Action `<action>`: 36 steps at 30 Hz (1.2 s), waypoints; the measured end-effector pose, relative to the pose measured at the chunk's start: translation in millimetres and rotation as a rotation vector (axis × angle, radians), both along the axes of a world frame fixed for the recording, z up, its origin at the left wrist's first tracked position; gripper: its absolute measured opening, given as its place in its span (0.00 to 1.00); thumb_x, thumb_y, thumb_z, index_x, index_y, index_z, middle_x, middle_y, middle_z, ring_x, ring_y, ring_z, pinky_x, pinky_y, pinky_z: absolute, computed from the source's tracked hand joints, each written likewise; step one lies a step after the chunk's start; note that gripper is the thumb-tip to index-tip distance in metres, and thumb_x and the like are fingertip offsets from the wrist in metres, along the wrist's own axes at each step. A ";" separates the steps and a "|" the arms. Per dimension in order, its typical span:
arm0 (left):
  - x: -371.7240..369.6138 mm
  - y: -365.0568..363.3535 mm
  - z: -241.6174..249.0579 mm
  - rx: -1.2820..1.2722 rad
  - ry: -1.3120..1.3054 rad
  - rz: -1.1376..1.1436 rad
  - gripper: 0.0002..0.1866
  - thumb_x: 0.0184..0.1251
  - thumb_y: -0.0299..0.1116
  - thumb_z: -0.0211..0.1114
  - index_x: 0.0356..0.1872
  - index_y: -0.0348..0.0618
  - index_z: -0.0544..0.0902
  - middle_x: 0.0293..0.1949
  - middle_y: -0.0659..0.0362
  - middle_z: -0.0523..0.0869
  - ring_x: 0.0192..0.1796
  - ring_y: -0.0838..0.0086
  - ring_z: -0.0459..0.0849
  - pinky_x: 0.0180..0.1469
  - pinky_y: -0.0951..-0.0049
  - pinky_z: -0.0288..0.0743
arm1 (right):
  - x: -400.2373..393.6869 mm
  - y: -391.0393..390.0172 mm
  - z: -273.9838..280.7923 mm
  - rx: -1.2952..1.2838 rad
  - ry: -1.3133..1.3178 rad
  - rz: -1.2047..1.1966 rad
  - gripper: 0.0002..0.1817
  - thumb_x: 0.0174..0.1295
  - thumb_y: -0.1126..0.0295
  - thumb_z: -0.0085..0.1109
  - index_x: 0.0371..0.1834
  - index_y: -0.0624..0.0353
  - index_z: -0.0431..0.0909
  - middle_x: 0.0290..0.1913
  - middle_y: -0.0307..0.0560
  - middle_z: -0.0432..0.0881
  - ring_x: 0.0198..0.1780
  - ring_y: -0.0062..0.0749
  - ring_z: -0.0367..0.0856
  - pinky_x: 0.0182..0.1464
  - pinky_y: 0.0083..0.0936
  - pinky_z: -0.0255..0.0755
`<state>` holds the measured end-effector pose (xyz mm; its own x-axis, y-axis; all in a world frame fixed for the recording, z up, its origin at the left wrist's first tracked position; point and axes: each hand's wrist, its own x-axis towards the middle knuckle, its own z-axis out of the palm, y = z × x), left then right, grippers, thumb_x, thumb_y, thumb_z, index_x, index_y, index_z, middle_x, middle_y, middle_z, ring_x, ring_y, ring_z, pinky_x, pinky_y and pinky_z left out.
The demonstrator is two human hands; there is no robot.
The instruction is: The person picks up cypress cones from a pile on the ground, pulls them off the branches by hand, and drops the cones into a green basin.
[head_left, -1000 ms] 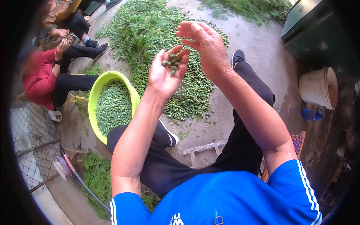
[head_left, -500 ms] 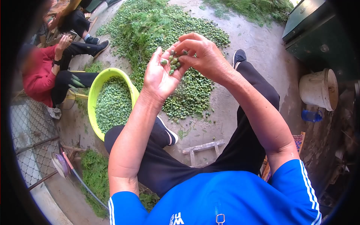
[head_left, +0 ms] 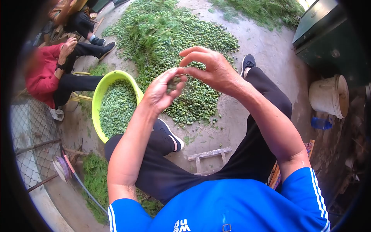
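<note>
My left hand is raised in front of me, cupped and tilted, and holds a small handful of green pods. My right hand hovers just to the right of it, its fingers curled and spread, the thumb close to the left fingertips; nothing shows in it. Below both hands a wide heap of green pods mixed with leafy stems lies on the concrete ground. A lime-green basin full of pods stands to the left by my knee.
A person in a red top sits at the left, another person's legs behind. A white bucket and dark green cabinet stand at the right. A small wooden stool lies between my legs; wire fencing at lower left.
My left hand has tipped and closed around the pods and dropped slightly. My right hand came down to the palm, touched the pods, then drew back a little with fingers spread.
</note>
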<state>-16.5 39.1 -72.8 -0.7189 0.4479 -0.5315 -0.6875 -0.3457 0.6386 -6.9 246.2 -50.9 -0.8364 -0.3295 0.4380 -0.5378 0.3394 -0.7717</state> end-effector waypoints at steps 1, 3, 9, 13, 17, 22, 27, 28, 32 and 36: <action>-0.6 -10.4 0.6 -0.089 0.085 -0.049 0.09 0.73 0.35 0.59 0.46 0.41 0.78 0.34 0.62 0.83 0.27 0.84 0.77 0.19 0.89 0.62 | -0.7 6.2 -0.1 0.020 -0.008 -0.034 0.07 0.63 0.69 0.61 0.42 0.57 0.82 0.53 0.46 0.81 0.55 0.35 0.80 0.54 0.29 0.75; -5.0 -43.5 -2.9 -0.149 0.139 -0.052 0.09 0.72 0.34 0.59 0.46 0.40 0.78 0.31 0.64 0.79 0.25 0.86 0.73 0.17 0.89 0.59 | -1.7 16.6 -0.2 0.056 -0.097 -0.077 0.08 0.64 0.69 0.60 0.43 0.57 0.82 0.52 0.44 0.81 0.54 0.33 0.80 0.53 0.29 0.75; -8.4 -154.4 -1.3 -0.965 0.509 0.085 0.05 0.67 0.33 0.65 0.39 0.45 0.84 0.23 0.69 0.79 0.18 0.90 0.68 0.15 0.88 0.55 | 4.4 34.2 -3.8 0.083 -0.188 -0.098 0.08 0.66 0.69 0.58 0.45 0.56 0.82 0.52 0.44 0.82 0.52 0.31 0.81 0.52 0.28 0.77; 2.7 -200.9 -12.1 -1.622 0.608 -0.095 0.19 0.61 0.39 0.68 0.49 0.38 0.82 0.38 0.51 0.85 0.32 0.69 0.84 0.32 0.71 0.80 | 5.2 37.0 -3.6 0.112 -0.199 -0.106 0.08 0.66 0.68 0.58 0.45 0.56 0.82 0.51 0.44 0.82 0.52 0.31 0.81 0.53 0.28 0.77; 7.2 -202.2 -29.3 -1.844 1.021 -0.266 0.25 0.59 0.40 0.68 0.57 0.38 0.79 0.59 0.41 0.76 0.61 0.53 0.75 0.63 0.60 0.68 | 2.3 35.3 -4.2 0.142 -0.154 -0.113 0.09 0.67 0.67 0.58 0.45 0.57 0.81 0.51 0.44 0.82 0.52 0.31 0.81 0.52 0.29 0.77; 7.3 -147.9 -35.6 -1.521 0.954 -0.474 0.22 0.62 0.40 0.66 0.55 0.40 0.79 0.55 0.48 0.80 0.60 0.57 0.77 0.62 0.63 0.69 | 3.8 31.8 -4.2 0.176 -0.122 -0.101 0.08 0.67 0.69 0.58 0.45 0.57 0.81 0.51 0.44 0.82 0.51 0.31 0.81 0.52 0.28 0.77; 9.6 -122.5 -60.0 -1.369 0.918 -0.751 0.22 0.62 0.41 0.66 0.56 0.43 0.79 0.54 0.49 0.81 0.59 0.54 0.78 0.62 0.61 0.70 | 4.1 30.3 -10.2 0.096 0.011 -0.112 0.07 0.61 0.70 0.60 0.38 0.61 0.81 0.38 0.50 0.82 0.41 0.44 0.82 0.44 0.36 0.76; 6.8 -123.0 -71.5 -1.335 0.919 -0.806 0.22 0.62 0.41 0.66 0.56 0.43 0.79 0.54 0.48 0.81 0.59 0.54 0.77 0.63 0.61 0.69 | 5.5 29.8 -10.2 0.096 0.006 -0.112 0.07 0.61 0.70 0.60 0.38 0.61 0.81 0.38 0.50 0.82 0.41 0.44 0.82 0.44 0.36 0.76; -19.2 -118.5 -103.0 -1.370 0.928 -0.903 0.22 0.62 0.39 0.66 0.57 0.43 0.79 0.54 0.47 0.81 0.59 0.55 0.78 0.62 0.61 0.71 | 12.7 29.4 -0.4 0.128 -0.013 -0.084 0.07 0.61 0.70 0.59 0.37 0.62 0.80 0.38 0.50 0.82 0.41 0.45 0.82 0.44 0.36 0.75; -52.0 -117.2 -167.5 -1.313 0.770 -0.558 0.25 0.62 0.37 0.67 0.61 0.44 0.77 0.57 0.47 0.81 0.50 0.62 0.86 0.55 0.63 0.78 | 16.0 32.4 6.2 0.256 -0.092 -0.042 0.07 0.64 0.72 0.59 0.42 0.61 0.79 0.48 0.47 0.82 0.48 0.42 0.83 0.48 0.32 0.77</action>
